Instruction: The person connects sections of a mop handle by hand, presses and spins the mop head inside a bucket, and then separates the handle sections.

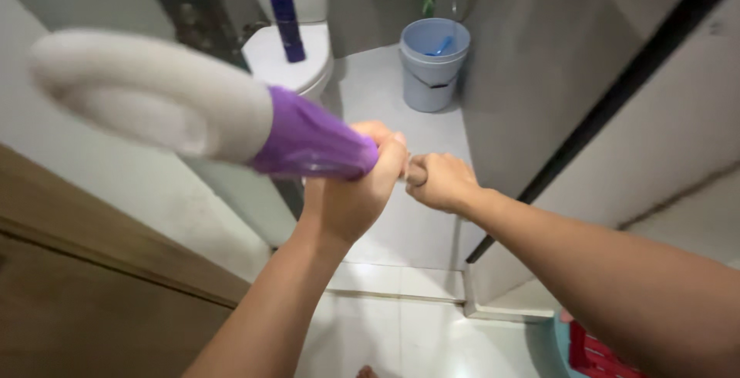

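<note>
Hands (362,185) (439,181) clench a mop's handle just behind its purple collar (312,143); both fists should grip firmly, pad (154,93) beyond fingers.

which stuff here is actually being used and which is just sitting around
In use:
- mop head with purple collar
- left hand and right hand, both gripping its handle

Lying about:
- blue bottle on toilet lid
- grey bucket
- red crate
</note>
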